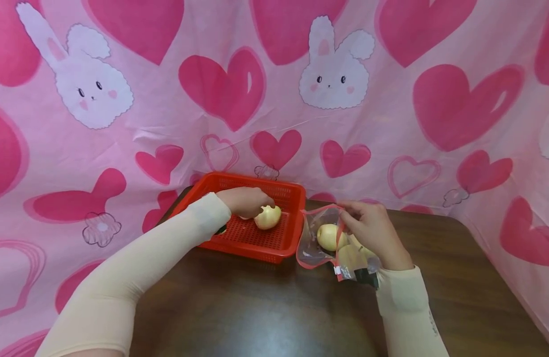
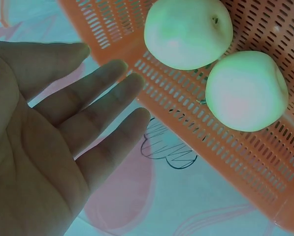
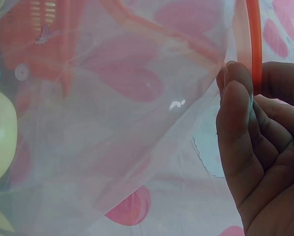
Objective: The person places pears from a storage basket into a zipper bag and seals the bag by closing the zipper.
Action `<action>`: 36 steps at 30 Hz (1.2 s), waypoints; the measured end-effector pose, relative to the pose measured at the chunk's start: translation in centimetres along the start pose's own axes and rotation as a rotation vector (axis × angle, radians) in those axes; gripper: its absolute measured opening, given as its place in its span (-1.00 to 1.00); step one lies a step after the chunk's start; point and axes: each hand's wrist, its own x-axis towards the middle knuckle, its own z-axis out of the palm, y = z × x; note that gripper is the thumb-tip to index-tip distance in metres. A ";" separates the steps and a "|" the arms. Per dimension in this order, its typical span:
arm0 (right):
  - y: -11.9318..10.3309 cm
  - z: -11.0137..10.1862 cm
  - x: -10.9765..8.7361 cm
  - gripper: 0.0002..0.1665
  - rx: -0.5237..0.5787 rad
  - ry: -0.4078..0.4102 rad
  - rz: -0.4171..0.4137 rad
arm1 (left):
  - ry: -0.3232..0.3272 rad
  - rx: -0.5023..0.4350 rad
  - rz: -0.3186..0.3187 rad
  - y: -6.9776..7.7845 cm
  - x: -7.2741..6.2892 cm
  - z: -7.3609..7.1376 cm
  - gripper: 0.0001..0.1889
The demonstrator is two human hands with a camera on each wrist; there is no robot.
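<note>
Over the red plastic basket (image 1: 243, 249) my left hand (image 1: 245, 199) hangs with its fingers loosely extended, near two pale yellow apples. In the left wrist view those apples, one upper (image 2: 186, 34) and one lower (image 2: 246, 91), lie side by side against the slotted basket wall, apart from my fingers. To the right, my right hand (image 1: 374, 230) pinches the red-trimmed edge of a clear plastic zip bag (image 1: 307, 250) between thumb and fingers. The bag's mouth gapes toward the basket. Inside it lies a pale yellow apple (image 1: 329, 237), with more fruit partly hidden behind my hand.
Both basket and bag rest on a dark brown wooden table (image 1: 256, 307). A pink cloth (image 1: 274, 119) printed with hearts and rabbits hangs behind the table and along its sides. The basket's raised rim stands between its apples and the bag.
</note>
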 end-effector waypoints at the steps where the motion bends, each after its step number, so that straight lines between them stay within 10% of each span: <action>1: 0.1 0.0 0.0 -0.68 0.003 -0.002 -0.001 | -0.005 0.004 0.000 -0.1 0.2 0.1 -0.54; 36: 0.5 -0.6 0.1 -0.73 -0.011 0.029 -0.041 | -0.040 -0.026 -0.035 -2.5 5.6 1.8 -0.39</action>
